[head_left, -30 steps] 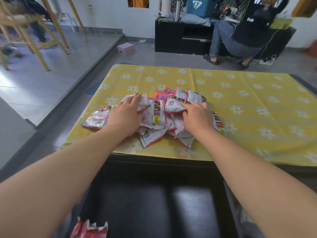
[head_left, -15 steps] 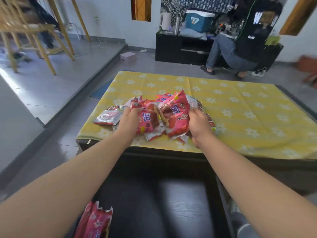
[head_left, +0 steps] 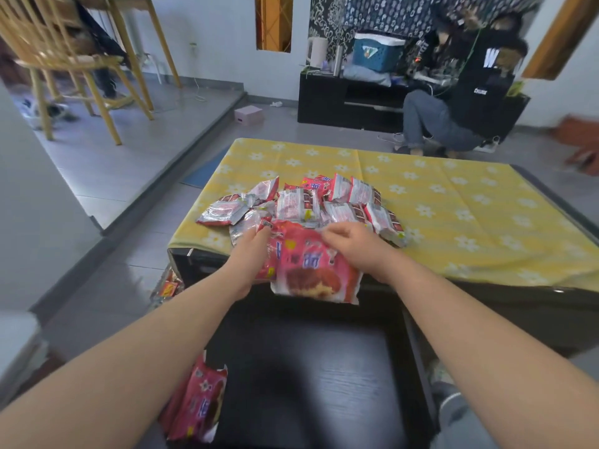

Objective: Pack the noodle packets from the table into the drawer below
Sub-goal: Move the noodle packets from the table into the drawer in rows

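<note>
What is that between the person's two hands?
Head view: a bunch of red noodle packets, gripped by the left hand and right hand, held above the open drawer.

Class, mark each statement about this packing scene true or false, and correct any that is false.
1. The left hand and the right hand grip the held packets in front of the pile of packets. True.
2. The drawer is shut. False: it is pulled open below the hands.
3. The drawer holds nothing. False: the stored packets stand at its left side.
4. The pile of packets lies on the yellow tablecloth. True.
</note>
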`<act>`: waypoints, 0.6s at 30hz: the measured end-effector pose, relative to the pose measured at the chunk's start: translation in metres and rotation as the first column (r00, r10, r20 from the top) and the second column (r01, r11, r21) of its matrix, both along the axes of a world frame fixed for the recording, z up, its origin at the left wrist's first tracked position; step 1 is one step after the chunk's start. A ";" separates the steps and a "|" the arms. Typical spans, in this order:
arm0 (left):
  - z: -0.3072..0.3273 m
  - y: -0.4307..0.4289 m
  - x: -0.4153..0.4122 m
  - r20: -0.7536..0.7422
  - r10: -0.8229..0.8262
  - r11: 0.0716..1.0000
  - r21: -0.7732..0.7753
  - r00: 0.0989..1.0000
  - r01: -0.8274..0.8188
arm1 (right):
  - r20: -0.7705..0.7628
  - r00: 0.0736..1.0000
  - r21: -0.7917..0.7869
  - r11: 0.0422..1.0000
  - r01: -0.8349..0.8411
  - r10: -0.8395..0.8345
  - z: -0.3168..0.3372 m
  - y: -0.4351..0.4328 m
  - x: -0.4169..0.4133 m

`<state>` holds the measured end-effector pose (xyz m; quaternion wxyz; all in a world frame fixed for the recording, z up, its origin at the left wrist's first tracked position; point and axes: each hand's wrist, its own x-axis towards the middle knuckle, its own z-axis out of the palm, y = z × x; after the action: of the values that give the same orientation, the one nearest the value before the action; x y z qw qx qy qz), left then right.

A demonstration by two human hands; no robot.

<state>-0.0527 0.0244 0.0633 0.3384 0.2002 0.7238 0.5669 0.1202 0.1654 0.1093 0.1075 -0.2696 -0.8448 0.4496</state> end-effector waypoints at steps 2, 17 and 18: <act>0.005 -0.010 0.006 0.148 -0.066 0.998 -0.012 0.987 0.068 | 0.125 0.989 0.145 0.985 -0.092 0.074 0.007 -0.012 -0.004; -0.018 -0.057 0.034 0.163 -0.398 0.917 0.070 0.903 0.392 | -0.022 0.994 0.448 0.888 0.103 -0.105 -0.025 -0.076 -0.025; -0.021 -0.057 0.036 0.159 -0.350 0.937 0.066 0.923 0.344 | -0.027 0.975 0.461 0.862 0.209 -0.222 -0.028 -0.080 -0.025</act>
<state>-0.0167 -0.0329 0.0422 0.4896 0.2829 0.6351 0.5263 0.0952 0.0855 0.0813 0.2065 -0.3350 -0.8931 0.2177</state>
